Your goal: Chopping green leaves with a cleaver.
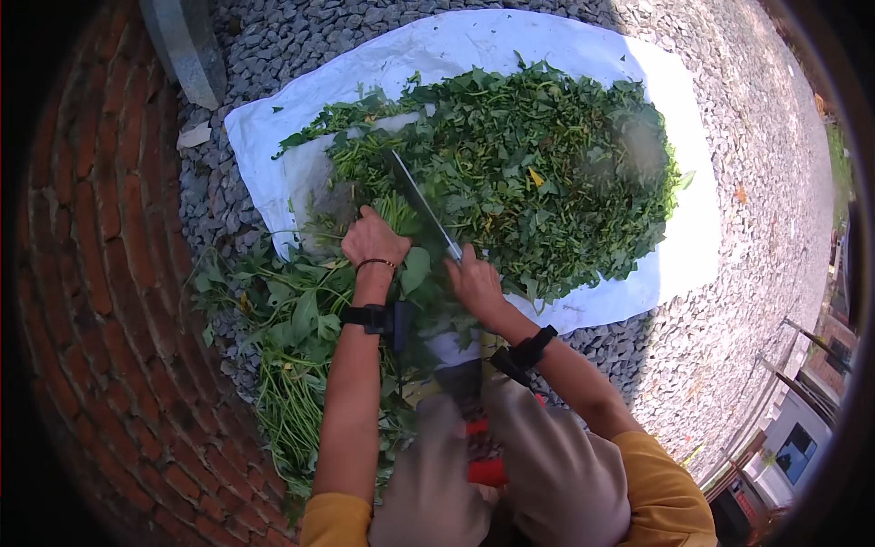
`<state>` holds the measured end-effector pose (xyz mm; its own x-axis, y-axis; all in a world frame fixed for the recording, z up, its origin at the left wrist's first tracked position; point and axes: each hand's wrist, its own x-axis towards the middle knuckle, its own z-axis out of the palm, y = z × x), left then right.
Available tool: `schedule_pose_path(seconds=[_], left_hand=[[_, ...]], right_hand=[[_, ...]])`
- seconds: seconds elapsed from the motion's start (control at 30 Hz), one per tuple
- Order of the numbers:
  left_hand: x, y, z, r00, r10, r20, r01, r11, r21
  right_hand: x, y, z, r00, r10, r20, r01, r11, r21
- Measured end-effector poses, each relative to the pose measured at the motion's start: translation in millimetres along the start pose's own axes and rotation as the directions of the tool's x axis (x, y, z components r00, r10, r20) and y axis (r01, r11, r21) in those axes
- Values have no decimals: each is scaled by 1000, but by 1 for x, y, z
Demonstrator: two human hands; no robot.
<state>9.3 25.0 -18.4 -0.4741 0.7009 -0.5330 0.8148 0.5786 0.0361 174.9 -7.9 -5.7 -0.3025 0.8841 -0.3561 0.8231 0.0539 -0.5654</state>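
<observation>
My left hand point(374, 239) is closed round a bunch of leafy green stems point(396, 211), pressing it down at the near edge of a pale, worn cutting board point(308, 173). My right hand point(476, 281) grips the handle of a large knife point(421, 199). Its long blade points up and to the left, beside the cut end of the bunch. Chopped greens point(547, 164) form a broad heap to the right of the board and cover part of it. Uncut leafy stems point(305, 337) lie in a pile below and left of my left hand.
A white sheet point(688, 201) lies under the board and heap, spread on grey gravel point(273, 41). A brick wall point(100, 237) runs along the left, with a grey post point(187, 50) at the upper left. My knees point(556, 456) are close below the sheet.
</observation>
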Motion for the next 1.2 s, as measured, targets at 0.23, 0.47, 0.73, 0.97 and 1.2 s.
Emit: schedule_pose_path(seconds=[0.23,0.47,0.73,0.97,1.2], left_hand=[[0,-7,-1,999,43,11,-43,999,-28],[-1,-22,1,984,175,-34,-176,983,-51],[-24,-17,-5,974,203,-101,-199,979,48],[-63,-20,3,972,116,-206,-87,986,143],[-21,-45,15,944,263,-202,-231,959,167]], right_hand=[[-10,22,18,999,13,-31,-14,1000,-14],[9,63,-37,986,-16,-163,-14,983,-181],[0,120,-128,858,133,-496,-294,919,-262],[-35,128,-171,782,259,-567,-236,965,115],[-51,77,-113,910,80,-406,63,943,328]])
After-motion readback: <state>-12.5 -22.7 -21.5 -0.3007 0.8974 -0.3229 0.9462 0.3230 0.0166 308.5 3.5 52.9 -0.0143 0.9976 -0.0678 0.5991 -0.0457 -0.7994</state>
